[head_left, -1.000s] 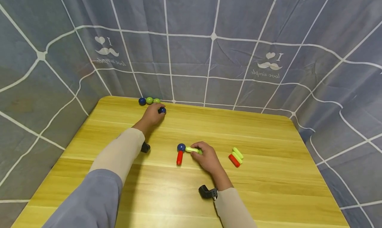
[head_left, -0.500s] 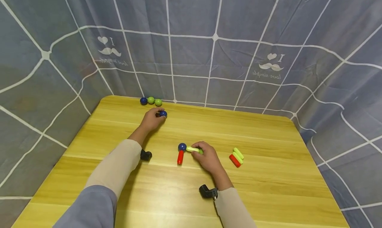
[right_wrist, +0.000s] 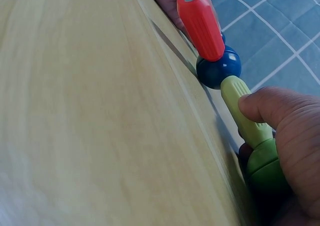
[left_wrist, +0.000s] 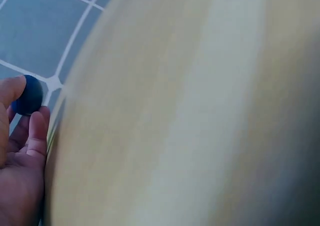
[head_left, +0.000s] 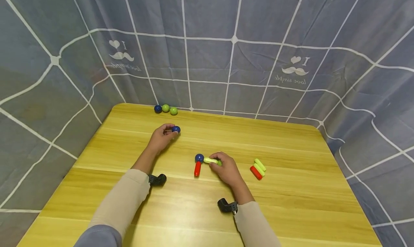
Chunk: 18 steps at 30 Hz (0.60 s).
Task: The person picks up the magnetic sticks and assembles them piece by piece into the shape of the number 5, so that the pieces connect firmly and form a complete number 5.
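Observation:
My left hand [head_left: 160, 138] pinches a dark blue ball [head_left: 176, 129] between thumb and fingers, over the left part of the table. In the left wrist view that blue ball [left_wrist: 30, 95] sits at the fingertips. My right hand [head_left: 226, 168] grips a light green rod [right_wrist: 245, 110] of a joined piece. This rod links a green ball [right_wrist: 265, 168], partly covered by the hand, to a blue ball [head_left: 199, 158]. From the blue ball a red rod [head_left: 197, 169] points toward me; its end in the right wrist view shows a grey metal disc.
At the table's back left edge stand a blue ball [head_left: 157, 108] and two green balls [head_left: 165, 108]. Right of my right hand lie a red rod [head_left: 256, 172] and two light green rods [head_left: 260, 164] side by side. A grey curtain [head_left: 207, 56] hangs behind the table [head_left: 291, 211].
My left hand has drawn the blue ball away from the balls at the back edge, toward me. My right hand keeps its hold on the joined piece, nearly still.

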Each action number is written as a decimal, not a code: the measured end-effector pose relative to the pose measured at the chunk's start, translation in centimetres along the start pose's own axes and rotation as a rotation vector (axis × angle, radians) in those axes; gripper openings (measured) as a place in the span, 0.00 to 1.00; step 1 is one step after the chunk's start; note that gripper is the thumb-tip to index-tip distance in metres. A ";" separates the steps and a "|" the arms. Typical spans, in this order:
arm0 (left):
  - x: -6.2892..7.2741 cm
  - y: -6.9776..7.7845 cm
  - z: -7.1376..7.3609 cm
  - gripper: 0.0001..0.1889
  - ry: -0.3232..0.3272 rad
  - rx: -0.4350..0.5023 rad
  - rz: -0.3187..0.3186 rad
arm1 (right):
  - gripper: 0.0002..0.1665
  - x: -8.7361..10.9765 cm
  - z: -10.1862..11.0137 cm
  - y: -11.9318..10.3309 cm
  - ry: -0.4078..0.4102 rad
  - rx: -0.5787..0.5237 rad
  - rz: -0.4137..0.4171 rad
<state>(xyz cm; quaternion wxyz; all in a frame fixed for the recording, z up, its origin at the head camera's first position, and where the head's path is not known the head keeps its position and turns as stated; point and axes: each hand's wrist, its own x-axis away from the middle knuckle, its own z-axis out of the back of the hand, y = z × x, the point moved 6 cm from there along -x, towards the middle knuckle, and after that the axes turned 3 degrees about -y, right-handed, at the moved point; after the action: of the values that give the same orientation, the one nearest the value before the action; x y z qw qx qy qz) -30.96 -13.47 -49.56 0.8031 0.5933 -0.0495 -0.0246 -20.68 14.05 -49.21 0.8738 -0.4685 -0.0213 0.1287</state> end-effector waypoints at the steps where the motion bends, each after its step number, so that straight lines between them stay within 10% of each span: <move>1: 0.3 0.0 -0.1 0.22 -0.002 0.011 -0.001 | 0.10 0.0 0.0 0.1 -0.001 0.005 -0.002; 18: 6.2 0.3 -2.3 0.23 -0.037 0.029 -0.035 | 0.10 -0.1 -0.1 0.2 -0.004 0.007 0.005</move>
<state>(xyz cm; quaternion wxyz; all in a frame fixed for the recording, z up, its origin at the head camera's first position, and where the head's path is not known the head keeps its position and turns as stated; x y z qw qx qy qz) -24.56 -11.76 -49.60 0.7929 0.6050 -0.0543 -0.0488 -20.82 14.07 -49.46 0.8751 -0.4652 -0.0214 0.1318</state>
